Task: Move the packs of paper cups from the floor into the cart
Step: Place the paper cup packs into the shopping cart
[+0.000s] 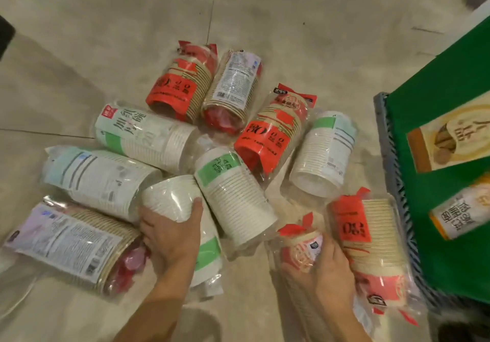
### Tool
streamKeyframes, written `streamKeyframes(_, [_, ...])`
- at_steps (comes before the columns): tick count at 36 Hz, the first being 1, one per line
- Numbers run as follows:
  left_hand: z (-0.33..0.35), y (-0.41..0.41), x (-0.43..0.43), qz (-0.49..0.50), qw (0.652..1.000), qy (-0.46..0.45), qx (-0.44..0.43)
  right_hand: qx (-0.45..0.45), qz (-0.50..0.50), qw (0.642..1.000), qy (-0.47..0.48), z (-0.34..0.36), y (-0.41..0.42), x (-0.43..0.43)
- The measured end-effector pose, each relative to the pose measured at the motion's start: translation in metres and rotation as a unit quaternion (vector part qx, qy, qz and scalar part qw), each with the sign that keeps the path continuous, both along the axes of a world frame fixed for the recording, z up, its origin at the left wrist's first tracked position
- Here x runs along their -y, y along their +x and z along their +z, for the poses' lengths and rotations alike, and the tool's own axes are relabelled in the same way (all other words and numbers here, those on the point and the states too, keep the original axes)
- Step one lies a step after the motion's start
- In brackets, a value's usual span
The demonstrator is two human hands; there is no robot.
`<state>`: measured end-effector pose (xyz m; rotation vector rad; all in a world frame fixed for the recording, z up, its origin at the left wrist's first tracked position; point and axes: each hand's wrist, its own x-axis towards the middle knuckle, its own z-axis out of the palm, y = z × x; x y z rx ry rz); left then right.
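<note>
Hands: left hand point(169, 238) grips white cup pack point(169, 200); right hand point(328, 270) grips red cup pack point(301, 251)
Cart point(387, 135): just right of packs on floor point(265, 10)

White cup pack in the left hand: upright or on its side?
On its side: the white pack lies lengthwise on the floor; the left hand grips one end.

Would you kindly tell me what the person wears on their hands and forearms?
Nothing is worn that shows. The left hand and right hand have no gloves, watch or bracelet in view; the left forearm and right forearm are uncovered to the frame's lower edge.
</note>
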<state>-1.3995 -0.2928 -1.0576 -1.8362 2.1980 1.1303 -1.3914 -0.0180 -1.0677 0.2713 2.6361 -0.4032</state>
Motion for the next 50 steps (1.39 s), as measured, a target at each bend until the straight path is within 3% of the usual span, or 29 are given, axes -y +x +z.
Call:
streamKeyframes(5, [0.004, 0.008, 0.003, 0.017, 0.999, -0.001, -0.046, 0.009, -0.014, 1.0, 0.021, 0.019, -0.01, 0.001])
streamKeyframes(10, [0.049, 0.02, 0.01, 0.023, 0.997, 0.055, -0.043, 0.012, -0.079, 0.994, -0.081, 0.021, -0.014, -0.016])
streamKeyframes(12, [0.084, 0.036, 0.012, 0.015, 0.997, 0.068, -0.036, 0.014, -0.091, 0.988, -0.125, 0.052, -0.011, -0.013])
streamKeyframes(18, [0.253, 0.085, 0.03, 0.002, 0.994, 0.081, -0.075, -0.018, -0.066, 0.982, -0.173, 0.256, -0.011, 0.04])
streamKeyframes(29, [0.678, 0.157, 0.131, 0.025, 0.983, -0.037, -0.178, -0.027, 0.051, 0.951, -0.305, 0.686, 0.003, 0.193])
streamKeyframes(35, [0.831, 0.224, 0.175, 0.051, 0.96, -0.134, -0.241, -0.035, 0.149, 0.911, -0.384, 0.847, 0.034, 0.272])
streamKeyframes(39, [0.89, 0.286, 0.186, 0.087, 0.937, -0.21, -0.264, -0.025, 0.223, 0.871, -0.438, 0.896, 0.064, 0.317])
streamKeyframes(50, [0.964, 0.47, 0.122, 0.349, 0.833, -0.32, -0.287, 0.067, 0.491, 0.72, -0.486, 0.992, 0.202, 0.4])
